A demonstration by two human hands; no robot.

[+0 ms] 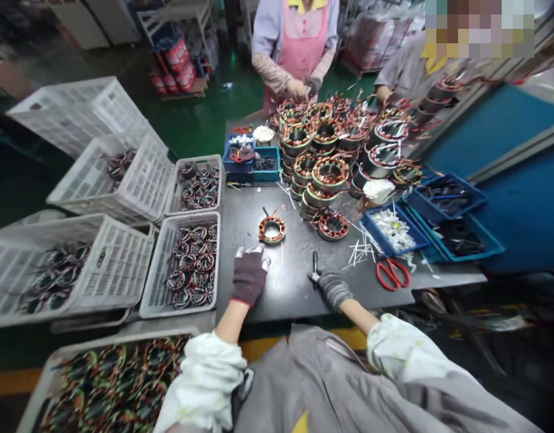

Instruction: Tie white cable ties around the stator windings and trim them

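Observation:
A wound stator ring (272,230) with copper coils lies on the dark table (295,288) just beyond my hands. My left hand (249,273), in a dark fingerless glove, rests flat on the table with fingers stretched toward the ring, holding nothing. My right hand (333,288), in a grey glove, is closed around a small dark tool (314,263) that points away from me. Red-handled scissors (393,272) lie to the right of that hand.
White crates (186,264) of stators stand along the left. A tall pile of stators (331,156) fills the table's far half. Blue trays (394,228) with white ties and dark parts sit at right. Two people work at the far side.

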